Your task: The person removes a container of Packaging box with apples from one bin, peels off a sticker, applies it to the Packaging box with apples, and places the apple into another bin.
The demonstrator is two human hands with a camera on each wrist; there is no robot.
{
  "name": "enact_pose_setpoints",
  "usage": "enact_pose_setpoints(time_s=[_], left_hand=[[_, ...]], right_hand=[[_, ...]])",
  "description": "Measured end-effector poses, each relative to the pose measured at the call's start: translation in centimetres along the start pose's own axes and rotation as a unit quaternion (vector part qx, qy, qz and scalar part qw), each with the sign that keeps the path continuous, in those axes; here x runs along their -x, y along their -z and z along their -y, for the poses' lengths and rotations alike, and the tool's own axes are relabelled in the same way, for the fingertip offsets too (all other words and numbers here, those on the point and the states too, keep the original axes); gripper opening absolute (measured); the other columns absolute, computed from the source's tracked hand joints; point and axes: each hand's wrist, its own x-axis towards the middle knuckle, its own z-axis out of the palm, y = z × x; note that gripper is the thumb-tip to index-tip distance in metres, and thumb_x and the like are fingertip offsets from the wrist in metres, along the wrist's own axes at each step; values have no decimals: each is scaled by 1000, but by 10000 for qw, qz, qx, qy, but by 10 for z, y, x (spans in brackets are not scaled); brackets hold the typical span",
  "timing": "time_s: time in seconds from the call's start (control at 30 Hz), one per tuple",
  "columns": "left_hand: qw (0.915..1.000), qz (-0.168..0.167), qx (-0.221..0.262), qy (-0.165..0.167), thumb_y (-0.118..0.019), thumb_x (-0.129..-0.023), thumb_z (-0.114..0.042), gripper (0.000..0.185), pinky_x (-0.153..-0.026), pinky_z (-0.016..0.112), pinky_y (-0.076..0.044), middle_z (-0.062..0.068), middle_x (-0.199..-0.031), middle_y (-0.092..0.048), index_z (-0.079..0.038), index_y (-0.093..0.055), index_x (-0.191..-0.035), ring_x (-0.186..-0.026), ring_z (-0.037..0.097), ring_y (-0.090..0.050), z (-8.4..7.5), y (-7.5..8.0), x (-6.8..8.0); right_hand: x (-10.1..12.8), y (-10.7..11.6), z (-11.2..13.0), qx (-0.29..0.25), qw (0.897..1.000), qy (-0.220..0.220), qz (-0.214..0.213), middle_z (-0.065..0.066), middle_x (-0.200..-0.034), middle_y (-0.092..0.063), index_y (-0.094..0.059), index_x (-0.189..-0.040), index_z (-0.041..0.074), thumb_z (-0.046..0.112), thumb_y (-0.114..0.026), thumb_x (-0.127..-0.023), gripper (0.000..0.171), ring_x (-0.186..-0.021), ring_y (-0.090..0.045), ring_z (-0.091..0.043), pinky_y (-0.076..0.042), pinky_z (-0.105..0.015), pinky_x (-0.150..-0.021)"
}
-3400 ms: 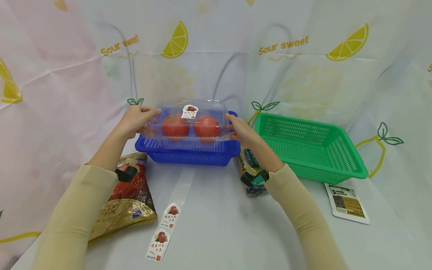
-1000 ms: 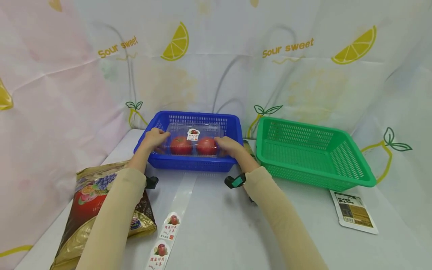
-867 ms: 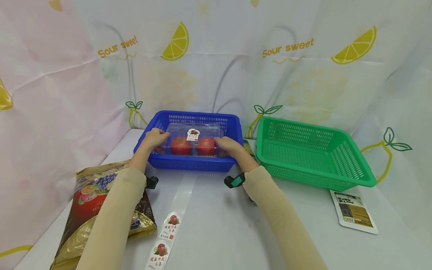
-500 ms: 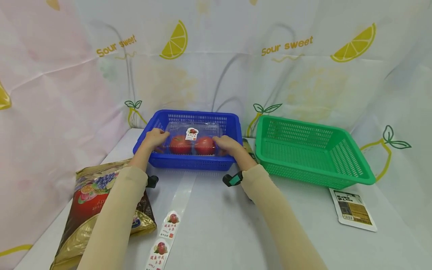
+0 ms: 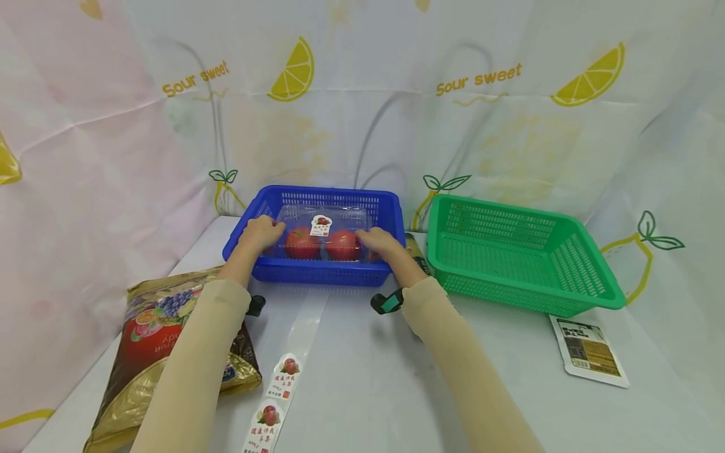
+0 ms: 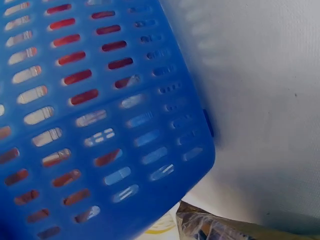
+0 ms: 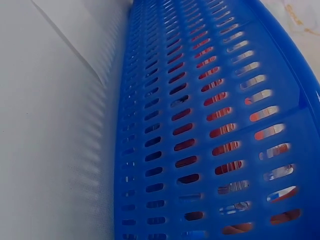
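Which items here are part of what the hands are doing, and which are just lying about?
In hand:
- left hand and right hand, gripping the ends of the clear apple box
- blue basket holding that box

Lying about:
- green basket
- gold snack bag
- apple sticker strip
- white sachet

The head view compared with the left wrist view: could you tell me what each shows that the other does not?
Only the head view shows the left hand and right hand holding the clear apple box, the green basket, the sticker strip and the white packet. Only the left wrist view shows red through the blue basket slots from outside. Both show that basket, the white table and the gold snack bag.
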Motion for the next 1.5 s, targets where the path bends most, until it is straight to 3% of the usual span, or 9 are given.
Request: enact_pose_setpoints(time_s=[0.13, 0.2, 0.33, 0.57, 0.73, 1.1, 1.2, 1.37, 1.5], left_hand=[[9996, -102, -209, 125, -37, -93, -34, 43, -77, 55, -42, 25, -105, -53, 4, -54, -103, -95, 41, -51, -3, 1, 5], [9994, -185, -275, 135, -38, -92, -32, 41, -78, 58, -41, 27, -106, -53, 5, -53, -101, -98, 44, -50, -6, 2, 8], [9985, -346, -378, 191, -40, -90, -31, 38, -78, 59, -40, 28, -106, -53, 4, -53, -99, -98, 46, -51, -12, 5, 14], [9958, -548, -684, 268, -39, -91, -31, 40, -76, 60, -41, 28, -111, -54, 3, -53, -104, -99, 47, -51, -23, 12, 23], [9948, -730, -701, 101, -40, -91, -31, 36, -75, 59, -41, 24, -106, -56, 1, -54, -101, -97, 46, -52, -31, 16, 32], [9926, -982, -655, -267, -42, -91, -27, 42, -79, 59, -40, 22, -122, -53, 0, -51, -122, -104, 43, -51, -44, 22, 55], [9921, -1048, -604, -337, -43, -91, -26, 42, -78, 58, -42, 21, -123, -52, -1, -52, -123, -104, 41, -51, -47, 23, 63], [9875, -1336, -663, -510, -43, -90, -26, 42, -75, 56, -45, 21, -123, -53, -1, -53, -123, -106, 41, -52, -52, 21, 77], [9804, -1666, -778, -713, -45, -89, -26, 43, -78, 56, -44, 22, -122, -54, 0, -54, -123, -107, 43, -50, -55, 15, 88]], right_hand=[[6, 0, 2, 205, 9995, 85, -239, -16, -121, -52, -45, -129, -4, 36, -40, -92, 55, -101, -50, -26, -43, -36, -86], [8, 0, 2, 177, 9993, 119, -323, -18, -129, -48, -43, -131, -5, 35, -40, -91, 57, -108, -48, -28, -41, -40, -92], [9, 0, 2, 178, 9982, 203, -530, -19, -124, -50, -46, -125, -7, 34, -39, -92, 52, -102, -49, -28, -42, -40, -87], [9, 0, 1, 11, 9941, 388, -1010, -21, -139, -37, -32, -138, -6, 31, -41, -92, 59, -126, -38, -32, -35, -43, -100], [9, 2, 1, 11, 9880, 672, -1392, -20, -139, -38, -32, -139, -4, 25, -42, -93, 55, -127, -36, -30, -34, -42, -101], [21, 9, 9, 185, 9738, 1310, -1852, -19, -131, -48, -40, -134, -4, 14, -46, -91, 47, -100, -52, -27, -43, -39, -87], [25, 9, 12, 330, 9692, 1427, -1981, -18, -128, -51, -42, -133, -2, 14, -47, -91, 46, -93, -52, -25, -45, -39, -82], [36, 4, 18, 793, 9609, 1492, -2193, -16, -129, -49, -44, -133, 2, 15, -47, -91, 44, -113, -49, -27, -42, -40, -92], [48, 0, 20, 1285, 9443, 1732, -2485, -14, -130, -48, -46, -132, 3, 15, -48, -90, 43, -117, -45, -29, -39, -40, -96]])
